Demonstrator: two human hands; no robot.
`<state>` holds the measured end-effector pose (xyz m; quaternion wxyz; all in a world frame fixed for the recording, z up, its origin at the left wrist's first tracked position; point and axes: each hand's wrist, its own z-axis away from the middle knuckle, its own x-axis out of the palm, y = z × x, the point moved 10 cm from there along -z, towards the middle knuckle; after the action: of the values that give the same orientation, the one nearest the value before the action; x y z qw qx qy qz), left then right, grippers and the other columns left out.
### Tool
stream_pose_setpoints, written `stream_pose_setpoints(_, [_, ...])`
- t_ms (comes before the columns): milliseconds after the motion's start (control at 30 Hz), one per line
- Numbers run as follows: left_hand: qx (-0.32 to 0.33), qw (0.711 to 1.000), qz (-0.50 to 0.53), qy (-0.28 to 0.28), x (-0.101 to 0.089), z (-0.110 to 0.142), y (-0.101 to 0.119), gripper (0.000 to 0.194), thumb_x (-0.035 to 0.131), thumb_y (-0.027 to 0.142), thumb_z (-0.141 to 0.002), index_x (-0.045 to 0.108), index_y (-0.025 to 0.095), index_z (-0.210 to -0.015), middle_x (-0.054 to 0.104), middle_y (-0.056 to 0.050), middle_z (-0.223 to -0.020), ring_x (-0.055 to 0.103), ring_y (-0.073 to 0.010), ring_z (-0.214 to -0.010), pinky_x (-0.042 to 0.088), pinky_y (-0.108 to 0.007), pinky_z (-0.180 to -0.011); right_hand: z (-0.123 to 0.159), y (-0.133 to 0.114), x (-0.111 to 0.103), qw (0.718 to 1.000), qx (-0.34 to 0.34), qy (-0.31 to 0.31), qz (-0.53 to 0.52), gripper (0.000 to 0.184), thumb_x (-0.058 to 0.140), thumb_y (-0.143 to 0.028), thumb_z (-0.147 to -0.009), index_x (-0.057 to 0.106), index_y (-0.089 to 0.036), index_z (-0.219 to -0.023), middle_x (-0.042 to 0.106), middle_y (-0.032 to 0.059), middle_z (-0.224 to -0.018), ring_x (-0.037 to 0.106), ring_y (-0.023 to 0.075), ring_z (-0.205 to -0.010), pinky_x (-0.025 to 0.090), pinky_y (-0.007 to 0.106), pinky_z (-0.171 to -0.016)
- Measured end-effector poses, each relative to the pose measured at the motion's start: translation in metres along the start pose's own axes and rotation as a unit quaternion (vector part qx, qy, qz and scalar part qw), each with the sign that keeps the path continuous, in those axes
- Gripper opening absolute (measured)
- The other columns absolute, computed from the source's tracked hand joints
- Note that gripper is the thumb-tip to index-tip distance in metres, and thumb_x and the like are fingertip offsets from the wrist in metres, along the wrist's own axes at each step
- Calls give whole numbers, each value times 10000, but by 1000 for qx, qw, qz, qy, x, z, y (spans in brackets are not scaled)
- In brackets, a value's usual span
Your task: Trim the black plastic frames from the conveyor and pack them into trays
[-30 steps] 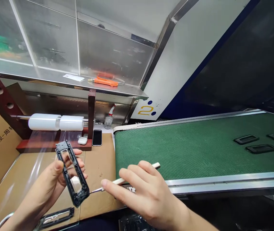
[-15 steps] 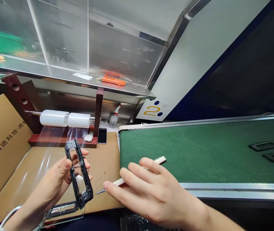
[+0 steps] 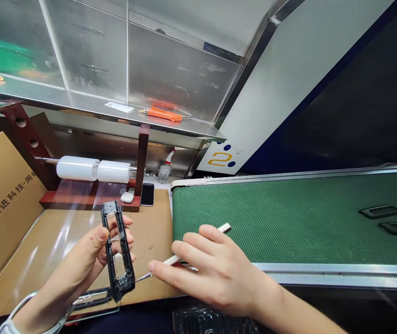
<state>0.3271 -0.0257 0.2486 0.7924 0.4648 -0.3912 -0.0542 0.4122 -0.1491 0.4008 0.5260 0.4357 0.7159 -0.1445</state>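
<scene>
My left hand grips a long black plastic frame with a see-through opening, thumb on its near side and fingertips behind it. The frame is held nearly upright, above the cardboard. My right hand holds a slim white-handled tool with a pointed metal tip, pinched between thumb and fingers. Its tip is at the lower right corner of the frame; I cannot tell whether it touches. A second black frame lies below my left wrist, partly hidden.
A green conveyor belt runs to the right, carrying two black frames. Clear film rolls hang on a dark red stand. A phone, white earbud case and bottle sit nearby. An orange tool lies on the shelf.
The frame in my left hand has shifted slightly right and stands straighter. My right hand has moved a little left, bringing the tool's tip close to the frame's lower corner.
</scene>
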Motion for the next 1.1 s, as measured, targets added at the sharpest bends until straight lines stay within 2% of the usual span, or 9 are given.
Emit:
stream_pose_setpoints(167, [-9,1000,-12,-11,-1,-2,-5,466,770,529,-648,716,228,-1000,696,-60,-828,658,-216,-706,550,-333,-696,4,-1,4,1000,-16,7,4,245,524,-204,-935,617,-242,-1158,560,-27,-724,467,102,-627,269,299,-584])
stream_pose_setpoints(500, [-16,999,-14,-28,7,-5,-11,455,762,543,-651,721,248,-995,695,-47,-805,658,-194,-689,550,-313,-679,9,-1,3,1000,-27,12,4,232,508,-180,-943,623,-234,-1138,557,-25,-708,462,101,-628,268,294,-586])
stream_pose_setpoints(667, [-1,1000,-18,-11,7,-4,-11,460,766,556,-636,732,236,-965,693,-52,-772,653,-194,-658,555,-311,-638,10,-2,0,999,-32,19,1,225,509,-177,-945,626,-225,-1132,548,-27,-699,439,101,-613,257,294,-580])
stream_pose_setpoints(867, [-7,999,-35,-35,11,-2,-13,444,739,546,-680,723,247,-1007,703,-51,-817,652,-186,-694,544,-312,-693,13,-2,-1,999,-28,17,-5,222,502,-176,-950,628,-221,-1127,552,-25,-696,443,103,-611,268,292,-573])
stream_pose_setpoints(1100, [11,999,-39,-10,10,-1,-11,454,746,550,-669,726,230,-991,701,-47,-800,648,-183,-672,543,-303,-674,18,-3,2,999,-20,3,-25,263,475,-173,-962,612,-213,-1184,570,-13,-717,467,107,-617,268,293,-573])
